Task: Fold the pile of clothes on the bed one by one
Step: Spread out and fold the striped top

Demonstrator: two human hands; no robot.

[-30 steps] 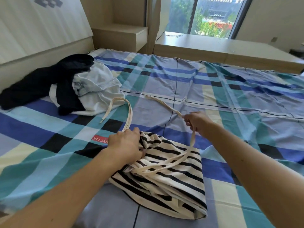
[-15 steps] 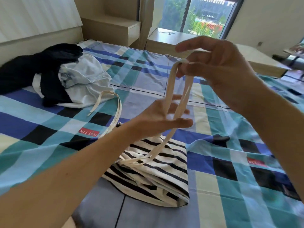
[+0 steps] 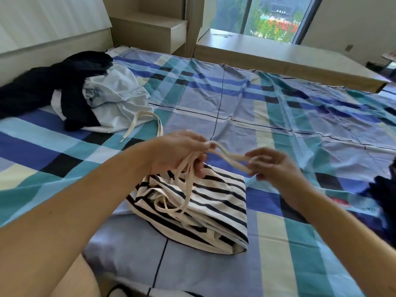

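We seem to be tidying the long cream fabric strap (image 3: 230,156) of the folded black-and-white striped garment (image 3: 214,202). Just above that garment, our left hand (image 3: 177,152) clutches its loops and our right hand (image 3: 271,165) pinches its end; tucking comes next.

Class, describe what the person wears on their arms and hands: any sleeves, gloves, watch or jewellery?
The left forearm and right forearm are bare, no sleeve in view. The left hand and right hand wear no gloves, and no watch or bracelet shows at either wrist. The right hand is blurred, so a ring there cannot be ruled out.
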